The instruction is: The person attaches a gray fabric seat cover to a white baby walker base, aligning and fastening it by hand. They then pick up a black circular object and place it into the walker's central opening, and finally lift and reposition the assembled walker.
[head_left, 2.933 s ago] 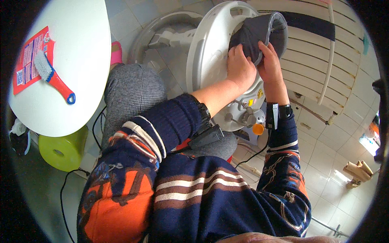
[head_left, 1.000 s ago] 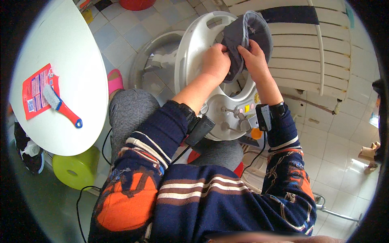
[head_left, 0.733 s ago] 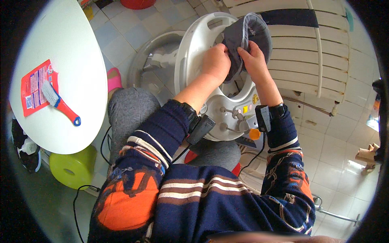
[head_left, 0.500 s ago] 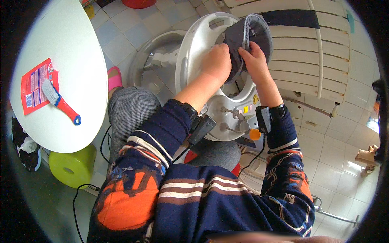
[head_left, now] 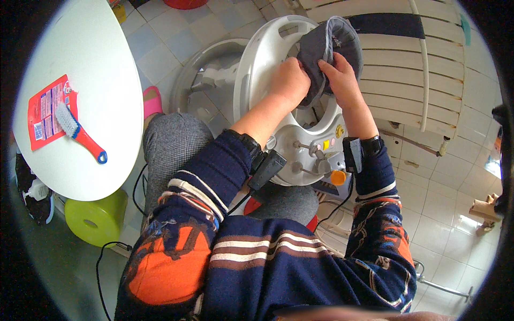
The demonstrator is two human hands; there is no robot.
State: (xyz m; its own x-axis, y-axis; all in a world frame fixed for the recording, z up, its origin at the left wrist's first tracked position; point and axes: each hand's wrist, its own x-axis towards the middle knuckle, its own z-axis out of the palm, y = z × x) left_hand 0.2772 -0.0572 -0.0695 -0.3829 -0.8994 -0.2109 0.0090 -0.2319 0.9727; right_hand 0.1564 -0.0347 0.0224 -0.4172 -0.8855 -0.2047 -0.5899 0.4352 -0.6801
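Up at 12 o'clock, on the white baby walker's (head_left: 278, 69) seat opening, both hands grip a dark grey fabric seat pad (head_left: 329, 51). Left hand (head_left: 289, 80) is curled tight, fingers (head_left: 297, 67) closed on the pad's left edge, knuckles toward us. Right hand (head_left: 340, 80) sits just beside it at 1 o'clock, fingers (head_left: 326, 69) bent and pinching the pad's lower edge; thumbs hidden, can't tell where they sit. Pad is bunched, its rim w/ lighter piping arching over the hands, partly inside the walker's opening.

Outward: both forearms bare to the cuffs, a black watch-like band (head_left: 369, 147) on the right wrist w/ a small black device (head_left: 352, 155) clipped by it; another black device (head_left: 267, 168) w/ cable at the left cuff. Sleeves are navy knit w/ stripes & orange patches. Below the hands, the walker's tray (head_left: 313, 152) has toy knobs, an orange one (head_left: 337, 176) at its lower rim. Grey trousers (head_left: 171, 150) at centre.

Behind the walker, 1–2 o'clock, a cream slatted panel (head_left: 417, 69). At 9 o'clock, a white round table (head_left: 96, 107) carries a red card (head_left: 45, 112) w/ a red-handled brush (head_left: 80, 134) lying on it. Under the table, 8 o'clock, a lime green stool (head_left: 93, 219). A pink slipper (head_left: 151, 101) lies on the tiled floor (head_left: 455, 182) between table & walker.
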